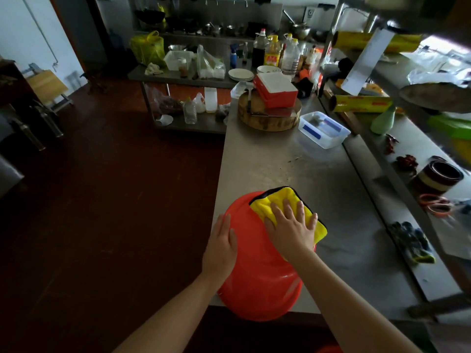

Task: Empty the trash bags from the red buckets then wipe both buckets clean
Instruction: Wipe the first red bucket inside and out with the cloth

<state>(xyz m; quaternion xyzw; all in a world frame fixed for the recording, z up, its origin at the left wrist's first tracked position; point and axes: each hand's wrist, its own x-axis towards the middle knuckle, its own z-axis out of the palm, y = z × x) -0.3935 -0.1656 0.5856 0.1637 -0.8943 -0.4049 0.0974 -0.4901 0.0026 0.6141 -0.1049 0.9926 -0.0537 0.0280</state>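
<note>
- Dim kitchen from the head view: a long steel counter [293, 161] runs away over a dark floor, with a round chopping block [267, 118] and a clear tub [323, 131] toward its far end
- One red bucket [257, 271] sits at the counter's near left corner, base turned away and rim overhanging the near edge; whether it lies flat or is tipped I cannot tell
- No bag shows on it, so emptying looks done for this bucket, and wiping its outside appears to be the step in hand
- Its inside is hidden, and a red sliver at the frame's bottom edge may be the second bucket, so how much is left is unclear
- Right hand [290, 228] lies flat, fingers spread, pressing a yellow cloth [277, 200] onto the bucket's far upper side
- Left hand [220, 248] rests straight-fingered against the bucket's left wall, steadying it, gripping nothing
</note>
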